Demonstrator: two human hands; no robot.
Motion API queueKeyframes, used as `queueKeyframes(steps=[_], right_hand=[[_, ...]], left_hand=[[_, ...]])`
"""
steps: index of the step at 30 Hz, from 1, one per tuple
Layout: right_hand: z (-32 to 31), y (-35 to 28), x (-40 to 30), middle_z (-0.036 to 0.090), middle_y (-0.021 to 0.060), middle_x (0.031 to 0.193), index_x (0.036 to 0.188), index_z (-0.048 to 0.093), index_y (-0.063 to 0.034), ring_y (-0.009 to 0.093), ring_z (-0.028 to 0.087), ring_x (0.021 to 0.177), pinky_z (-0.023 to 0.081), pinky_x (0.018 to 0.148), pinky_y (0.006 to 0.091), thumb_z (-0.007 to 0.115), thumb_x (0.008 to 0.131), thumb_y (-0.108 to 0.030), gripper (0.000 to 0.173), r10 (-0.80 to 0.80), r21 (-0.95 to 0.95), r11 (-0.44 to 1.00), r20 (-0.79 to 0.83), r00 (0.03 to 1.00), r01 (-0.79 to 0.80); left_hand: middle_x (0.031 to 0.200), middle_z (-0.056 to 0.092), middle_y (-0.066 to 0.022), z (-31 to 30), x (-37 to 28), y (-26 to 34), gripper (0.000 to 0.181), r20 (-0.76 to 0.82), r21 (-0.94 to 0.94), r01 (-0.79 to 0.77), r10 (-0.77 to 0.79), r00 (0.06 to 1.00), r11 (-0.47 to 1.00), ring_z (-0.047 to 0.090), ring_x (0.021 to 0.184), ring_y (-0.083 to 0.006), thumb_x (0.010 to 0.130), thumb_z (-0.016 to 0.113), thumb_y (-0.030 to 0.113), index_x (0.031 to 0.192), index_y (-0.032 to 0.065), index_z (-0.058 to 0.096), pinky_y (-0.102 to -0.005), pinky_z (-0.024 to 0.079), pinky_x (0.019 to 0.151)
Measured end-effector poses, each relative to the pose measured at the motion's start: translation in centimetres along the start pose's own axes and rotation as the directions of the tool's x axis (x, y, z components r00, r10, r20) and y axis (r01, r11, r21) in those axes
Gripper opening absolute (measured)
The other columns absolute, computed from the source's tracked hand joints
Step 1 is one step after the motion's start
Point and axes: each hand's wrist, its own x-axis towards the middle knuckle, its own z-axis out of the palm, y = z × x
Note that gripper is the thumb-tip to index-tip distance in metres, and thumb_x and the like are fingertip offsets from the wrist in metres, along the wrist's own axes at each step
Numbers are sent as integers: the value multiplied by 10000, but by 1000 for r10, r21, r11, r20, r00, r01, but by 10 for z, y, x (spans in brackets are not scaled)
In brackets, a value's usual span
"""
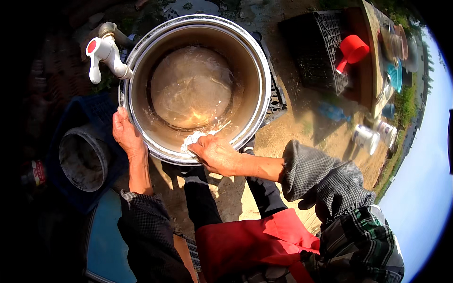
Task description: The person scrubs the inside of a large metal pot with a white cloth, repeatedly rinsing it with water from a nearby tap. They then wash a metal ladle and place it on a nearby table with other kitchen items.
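Note:
Before me stands a large round metal pot [247,116] with some water in its bottom. My right hand [216,152] reaches over the near rim and grips a white cloth or scrubber [194,139], pressed to the inner wall just above the water. At the pot's left side my left hand [129,132] touches the outer rim; its fingertips are partly hidden, and how firmly it holds the rim cannot be told. A white plastic tap [106,55] with a red-marked lever points at the upper left rim. No stream shows at its spout.
A blue crate [67,113] with a dirty white bucket [83,159] stands at left. Under the pot is a black plastic crate [277,102]. At right are a black crate [329,46], a red dipper [354,49], a wooden board [371,70] and white buckets [366,139] on the ground.

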Motion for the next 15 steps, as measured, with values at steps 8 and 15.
queueKeyframes(steps=[8,15], right_hand=[[-25,75,129,575,175,922,1108,563,-85,355,589,819,478,748,414,615,755,-41,360,221,158,975,-637,739,-156],[5,-2,83,538,156,923,1114,546,-66,334,568,846,466,733,403,611,760,-11,364,280,543,832,-593,755,118]], left_hand=[[783,554,-9,2,-6,15,306,22,-201,51,-48,999,978,480,687,-91,986,404,264,878,26,563,-247,431,626],[781,528,-39,-3,-8,14,371,-22,-37,-74,73,997,997,466,692,-132,995,340,275,785,18,507,-301,430,650]])
